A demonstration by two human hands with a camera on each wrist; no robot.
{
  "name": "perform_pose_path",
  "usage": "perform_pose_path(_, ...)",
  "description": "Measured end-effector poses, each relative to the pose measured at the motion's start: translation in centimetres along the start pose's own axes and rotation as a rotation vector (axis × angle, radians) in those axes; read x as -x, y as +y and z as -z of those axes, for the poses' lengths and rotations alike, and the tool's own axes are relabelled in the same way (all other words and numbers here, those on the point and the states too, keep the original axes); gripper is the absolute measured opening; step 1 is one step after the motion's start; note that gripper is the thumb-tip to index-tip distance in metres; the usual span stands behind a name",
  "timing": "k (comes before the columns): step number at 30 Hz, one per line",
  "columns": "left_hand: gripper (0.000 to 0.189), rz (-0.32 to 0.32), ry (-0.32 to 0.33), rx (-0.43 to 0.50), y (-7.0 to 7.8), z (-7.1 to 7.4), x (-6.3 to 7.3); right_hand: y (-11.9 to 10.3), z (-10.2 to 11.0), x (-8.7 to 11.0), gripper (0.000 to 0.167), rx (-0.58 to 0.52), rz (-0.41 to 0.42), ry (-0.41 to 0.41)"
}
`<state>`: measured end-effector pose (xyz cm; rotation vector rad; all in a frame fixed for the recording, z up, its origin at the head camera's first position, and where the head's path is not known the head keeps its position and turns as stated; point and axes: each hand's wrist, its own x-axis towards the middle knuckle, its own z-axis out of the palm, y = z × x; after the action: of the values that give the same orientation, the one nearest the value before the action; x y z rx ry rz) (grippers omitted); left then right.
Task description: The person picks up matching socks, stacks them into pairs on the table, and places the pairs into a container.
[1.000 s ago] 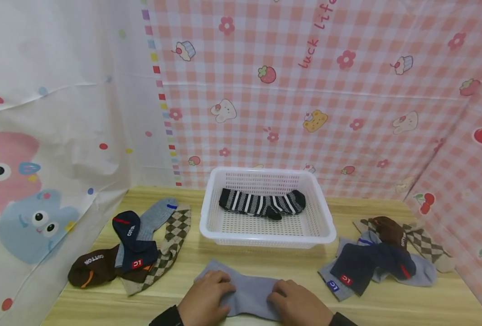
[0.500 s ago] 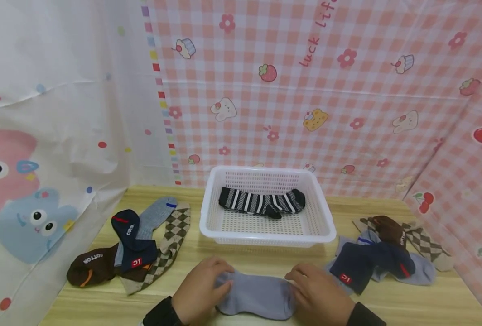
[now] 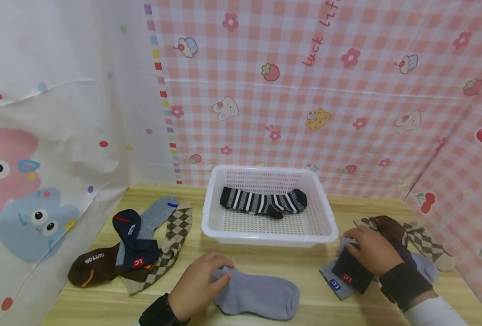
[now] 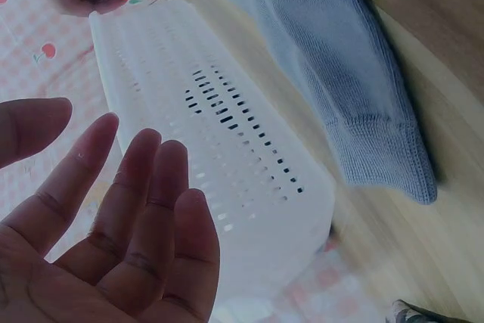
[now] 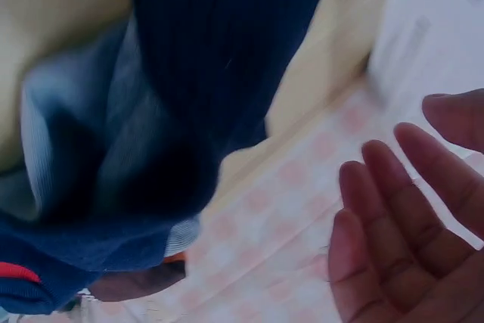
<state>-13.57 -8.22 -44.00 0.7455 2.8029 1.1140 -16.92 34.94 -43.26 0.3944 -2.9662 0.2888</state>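
A plain grey sock point(image 3: 261, 296) lies flat at the front middle, its toe pointing right. My left hand point(image 3: 202, 283) hovers at its left end. The left wrist view shows this hand's fingers point(image 4: 140, 187) loosely bent, apart from the sock's ribbed cuff point(image 4: 382, 156). On the right, my right hand point(image 3: 373, 249) reaches over a sock pile, above a navy sock point(image 3: 353, 269) with a red label. In the right wrist view the navy sock point(image 5: 227, 43) fills the upper left, while the hand's fingers point(image 5: 408, 217) are extended with nothing between them.
A white plastic basket point(image 3: 269, 237) stands behind the grey sock, holding black-and-white striped socks point(image 3: 261, 202). At left lies a pile with brown point(image 3: 92, 267), navy point(image 3: 141, 251), grey and checked socks point(image 3: 177, 226). More brown and checked socks point(image 3: 428, 246) lie at right. Printed cloth point(image 3: 290, 113) hangs behind.
My right hand has left the grey sock and moved right, over the right-hand pile. The grey sock has been straightened out. My left hand stays near its left end.
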Motion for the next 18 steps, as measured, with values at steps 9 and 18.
perform_pose_path(9, 0.015, -0.012, -0.008, 0.013, -0.1, -0.1, 0.2, 3.1, -0.4, -3.8, 0.015, 0.060, -0.015, -0.117)
perform_pose_path(18, 0.016, -0.031, -0.035, 0.017, -0.1, -0.4, 0.2, 3.6, -1.0, -4.9, 0.008, 0.062, -0.025, -0.229)
